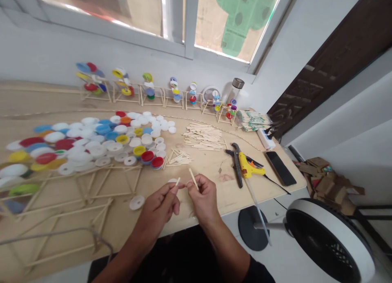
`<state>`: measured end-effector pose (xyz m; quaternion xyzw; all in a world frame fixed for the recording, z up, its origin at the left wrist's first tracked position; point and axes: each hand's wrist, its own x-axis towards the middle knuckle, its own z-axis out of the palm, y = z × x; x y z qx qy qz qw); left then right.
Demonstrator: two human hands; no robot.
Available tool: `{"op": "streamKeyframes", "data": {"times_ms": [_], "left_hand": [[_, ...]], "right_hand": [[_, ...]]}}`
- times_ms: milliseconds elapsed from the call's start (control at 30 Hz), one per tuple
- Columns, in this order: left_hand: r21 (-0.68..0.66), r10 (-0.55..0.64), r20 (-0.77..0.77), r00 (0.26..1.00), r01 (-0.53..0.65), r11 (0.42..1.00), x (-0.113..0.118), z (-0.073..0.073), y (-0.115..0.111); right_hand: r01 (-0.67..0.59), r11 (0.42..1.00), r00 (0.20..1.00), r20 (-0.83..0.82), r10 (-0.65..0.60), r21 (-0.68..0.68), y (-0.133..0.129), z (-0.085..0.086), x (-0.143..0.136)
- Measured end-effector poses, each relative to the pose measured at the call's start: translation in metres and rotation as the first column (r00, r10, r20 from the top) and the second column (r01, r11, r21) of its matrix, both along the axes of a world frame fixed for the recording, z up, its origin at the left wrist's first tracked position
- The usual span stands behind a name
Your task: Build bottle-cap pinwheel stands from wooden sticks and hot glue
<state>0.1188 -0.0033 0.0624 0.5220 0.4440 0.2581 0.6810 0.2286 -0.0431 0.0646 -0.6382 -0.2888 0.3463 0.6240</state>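
Observation:
My left hand [159,205] is closed, with a short wooden stick [177,181] pinched between thumb and forefinger. Close beside it, my right hand [204,198] grips another wooden stick [192,178], whose upper end sticks out past the thumb. The two hands nearly meet at the fingertips over the table's front part. Beyond them lies a small heap of short stick pieces [179,158], with a larger pile of wooden sticks [202,136] behind it. A white bottle cap [136,202] rests left of my left hand.
Many coloured bottle caps [98,149] cover the left of the table, near stick frames [107,183]. Small cap wheels on stands [149,89] line the wall. To the right are a yellow glue gun [247,165], black cutter [237,164], phone [280,168] and floor fan [327,238].

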Motion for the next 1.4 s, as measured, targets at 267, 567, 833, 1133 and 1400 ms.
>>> {"op": "streamKeyframes", "data": {"times_ms": [267,567,833,1133,1400], "left_hand": [[-0.194,-0.036,0.083,0.996,0.052,0.98,0.0,0.006,-0.001],[-0.146,-0.11,0.075,0.991,0.12,0.982,-0.003,0.001,-0.006],[0.107,-0.163,-0.061,0.985,0.169,0.98,-0.006,-0.013,0.0],[0.314,-0.103,-0.207,0.973,0.165,0.935,-0.004,-0.002,0.002],[0.364,-0.039,-0.23,0.972,0.123,0.923,0.002,-0.003,0.001]], "right_hand": [[-0.127,0.992,0.991,0.038,0.128,-0.023,-0.003,-0.002,0.002],[-0.211,0.977,0.977,0.016,0.211,-0.025,-0.004,-0.014,0.009],[-0.195,0.98,0.979,0.048,0.197,-0.041,-0.007,-0.011,0.005],[-0.16,0.983,0.982,0.089,0.168,-0.088,-0.001,-0.009,0.0],[-0.074,0.987,0.964,0.245,0.107,-0.141,0.002,-0.007,-0.006]]}}
